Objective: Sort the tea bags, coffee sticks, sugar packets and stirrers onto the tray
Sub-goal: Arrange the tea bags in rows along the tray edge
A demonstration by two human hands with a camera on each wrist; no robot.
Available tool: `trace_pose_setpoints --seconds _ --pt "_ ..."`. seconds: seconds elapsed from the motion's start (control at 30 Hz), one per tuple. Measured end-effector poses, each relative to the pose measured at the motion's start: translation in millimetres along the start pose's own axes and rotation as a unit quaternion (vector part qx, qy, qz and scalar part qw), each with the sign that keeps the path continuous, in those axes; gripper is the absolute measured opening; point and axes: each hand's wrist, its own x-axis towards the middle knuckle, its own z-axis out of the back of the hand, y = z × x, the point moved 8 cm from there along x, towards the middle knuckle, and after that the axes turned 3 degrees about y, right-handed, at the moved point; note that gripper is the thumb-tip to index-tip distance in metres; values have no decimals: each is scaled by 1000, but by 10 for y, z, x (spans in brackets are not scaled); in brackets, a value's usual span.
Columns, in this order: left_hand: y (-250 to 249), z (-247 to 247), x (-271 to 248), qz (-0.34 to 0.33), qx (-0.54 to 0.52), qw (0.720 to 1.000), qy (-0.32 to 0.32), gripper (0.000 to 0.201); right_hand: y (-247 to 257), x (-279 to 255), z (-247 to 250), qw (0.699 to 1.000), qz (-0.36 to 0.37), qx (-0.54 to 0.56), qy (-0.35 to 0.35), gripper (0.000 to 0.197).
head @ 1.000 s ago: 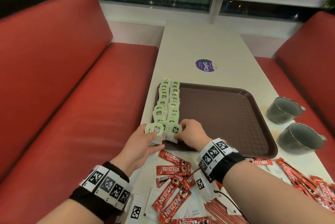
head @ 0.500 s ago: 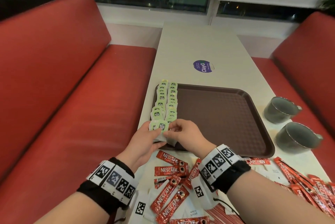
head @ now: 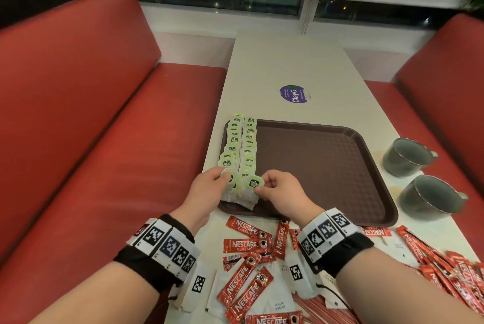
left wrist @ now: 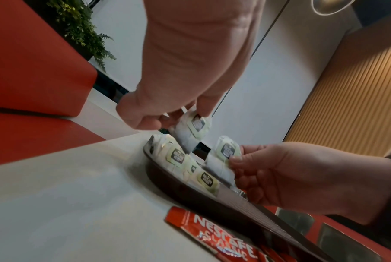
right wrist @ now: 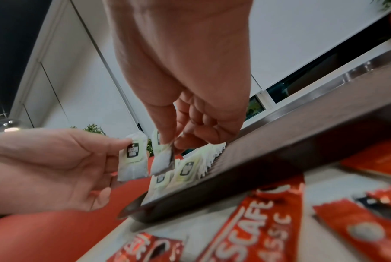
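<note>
Left wrist view, referenced to the brown tray [left wrist: 212, 196]: your left hand [left wrist: 167, 99] hangs above the tray's near-left corner, fingers and thumb pinching one tea bag [left wrist: 193, 130] by its top so it dangles tilted above the tray. Your right hand [left wrist: 297, 175] comes in from the right of that corner and pinches a second tea bag [left wrist: 221, 159], held upright over the tray. Further tea bags [left wrist: 178, 157] lie overlapping inside the tray along its left edge. A red Nescafé coffee stick [left wrist: 214, 230] lies flat on the white table [left wrist: 66, 195], just in front of the tray's near rim.
</note>
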Motion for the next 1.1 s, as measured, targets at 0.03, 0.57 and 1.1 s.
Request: trace_pose_setpoints --seconds 0.03,0.57,1.1 --pt "9 -11 14 -2 11 1000 4 25 -5 -5 -19 1000 2 -16 7 11" --pt "39 13 172 -6 404 914 21 24 -41 49 -97 992 -51 -115 11 54" --pt "68 -97 177 -31 478 877 50 35 -49 126 -211 990 -55 -119 53 46"
